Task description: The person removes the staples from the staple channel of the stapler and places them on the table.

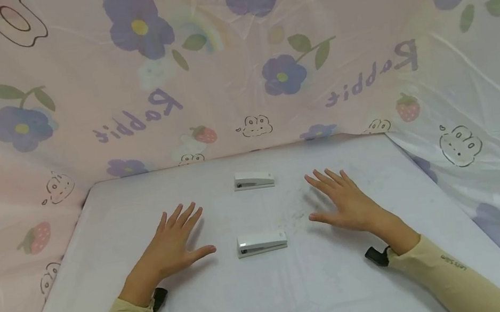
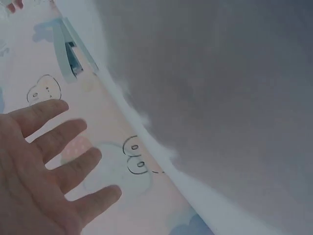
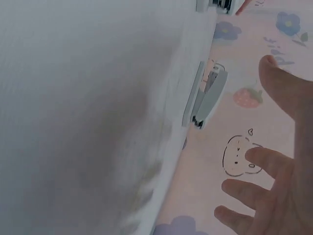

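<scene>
L. hand [image 1: 173,243] lay flat on the surface [image 1: 104,285], fingers [image 1: 183,215] straight and spread, holding nothing. The near stapler [image 1: 261,242] sat just beside its thumb, at 3 o'clock from the hand. The far stapler [image 1: 253,179] sat at 12 o'clock from the near one, well apart. R. hand [image 1: 346,201] also lay flat, fingers spread, nothing gripped; the near stapler was at approx. 8 o'clock from it, the far one at approx. 10 o'clock.

Risk, as judged: a sideways sweep of either thumb could knock the near stapler and skid it on the smooth cover, since neither hand had hold of it. A one-end pinch could tip it or let the top arm hinge up.

Appearance: both staplers white, long and low, closed, lying parallel w/ long axis 9-to-3. Dark smudges [image 1: 295,214] marked the surface between near stapler and r. hand.
</scene>
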`<state>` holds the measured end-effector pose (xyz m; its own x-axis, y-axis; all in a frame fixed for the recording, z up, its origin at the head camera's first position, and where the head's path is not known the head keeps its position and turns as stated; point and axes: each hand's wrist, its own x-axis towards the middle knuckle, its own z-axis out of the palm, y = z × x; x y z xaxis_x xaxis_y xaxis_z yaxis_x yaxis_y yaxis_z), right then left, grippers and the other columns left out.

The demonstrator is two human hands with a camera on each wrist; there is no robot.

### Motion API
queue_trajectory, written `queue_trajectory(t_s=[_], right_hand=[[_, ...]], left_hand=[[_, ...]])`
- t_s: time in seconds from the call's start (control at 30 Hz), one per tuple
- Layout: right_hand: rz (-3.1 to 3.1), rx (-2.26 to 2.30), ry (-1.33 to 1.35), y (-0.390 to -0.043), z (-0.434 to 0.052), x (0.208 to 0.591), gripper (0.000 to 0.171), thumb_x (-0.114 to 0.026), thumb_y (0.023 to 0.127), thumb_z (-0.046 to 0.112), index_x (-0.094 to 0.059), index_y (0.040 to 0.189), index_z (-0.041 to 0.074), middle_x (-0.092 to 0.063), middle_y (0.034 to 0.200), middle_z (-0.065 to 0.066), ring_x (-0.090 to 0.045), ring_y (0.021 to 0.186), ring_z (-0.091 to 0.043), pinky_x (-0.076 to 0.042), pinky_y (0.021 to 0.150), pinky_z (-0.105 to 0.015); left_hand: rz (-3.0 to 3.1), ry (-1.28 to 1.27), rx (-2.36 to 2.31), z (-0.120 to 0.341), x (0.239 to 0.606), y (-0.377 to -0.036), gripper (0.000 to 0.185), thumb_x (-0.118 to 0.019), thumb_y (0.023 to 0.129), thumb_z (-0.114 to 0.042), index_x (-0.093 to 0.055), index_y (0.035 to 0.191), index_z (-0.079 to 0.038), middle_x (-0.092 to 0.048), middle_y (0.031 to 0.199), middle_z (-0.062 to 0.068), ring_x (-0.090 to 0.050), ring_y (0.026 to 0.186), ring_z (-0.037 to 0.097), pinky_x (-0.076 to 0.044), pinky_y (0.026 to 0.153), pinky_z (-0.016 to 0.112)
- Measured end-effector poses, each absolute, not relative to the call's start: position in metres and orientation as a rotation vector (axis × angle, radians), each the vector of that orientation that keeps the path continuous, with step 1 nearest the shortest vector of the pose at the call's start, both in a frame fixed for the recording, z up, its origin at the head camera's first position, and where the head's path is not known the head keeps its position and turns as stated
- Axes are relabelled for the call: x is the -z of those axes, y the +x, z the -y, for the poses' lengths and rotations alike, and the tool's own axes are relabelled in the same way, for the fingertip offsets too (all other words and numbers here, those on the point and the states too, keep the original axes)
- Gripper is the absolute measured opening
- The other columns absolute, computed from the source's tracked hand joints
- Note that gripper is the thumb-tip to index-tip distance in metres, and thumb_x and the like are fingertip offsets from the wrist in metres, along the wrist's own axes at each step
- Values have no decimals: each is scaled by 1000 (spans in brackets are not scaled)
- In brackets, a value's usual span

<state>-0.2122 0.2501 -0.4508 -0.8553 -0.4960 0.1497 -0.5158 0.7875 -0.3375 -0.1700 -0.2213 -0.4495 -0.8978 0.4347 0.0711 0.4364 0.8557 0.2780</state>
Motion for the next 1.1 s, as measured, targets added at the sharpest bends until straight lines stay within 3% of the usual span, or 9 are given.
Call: queue_trajectory(t_s=[0.4, 0.8, 1.1], right_hand=[[2885, -674, 976, -202, -224, 455, 96, -74, 94, 65, -32, 170, 24, -32, 175, -10, -23, 163, -39, -11, 132, -56], [2834, -919, 1091, -191, -196, 453, 84, -83, 93, 49, -48, 162, 15, -45, 167, -14, -33, 159, -38, -29, 125, -62], [2721, -986, 1219, -187, -178, 462, 75, -90, 90, 34, -57, 153, 9, -55, 158, -12, -47, 150, -32, -41, 120, -53]], left_hand=[[3015, -882, 543, 200, 453, -172, 104, -78, 88, -69, -45, 162, -5, -42, 169, 13, -31, 159, 42, -20, 127, 67], [3077, -986, 606, 182, 448, -171, 94, -83, 88, -60, -52, 158, -7, -51, 163, 10, -40, 156, 36, -26, 128, 56], [3089, -984, 685, 171, 448, -173, 75, -89, 87, -47, -64, 146, -8, -64, 148, 9, -57, 141, 32, -46, 115, 53]])
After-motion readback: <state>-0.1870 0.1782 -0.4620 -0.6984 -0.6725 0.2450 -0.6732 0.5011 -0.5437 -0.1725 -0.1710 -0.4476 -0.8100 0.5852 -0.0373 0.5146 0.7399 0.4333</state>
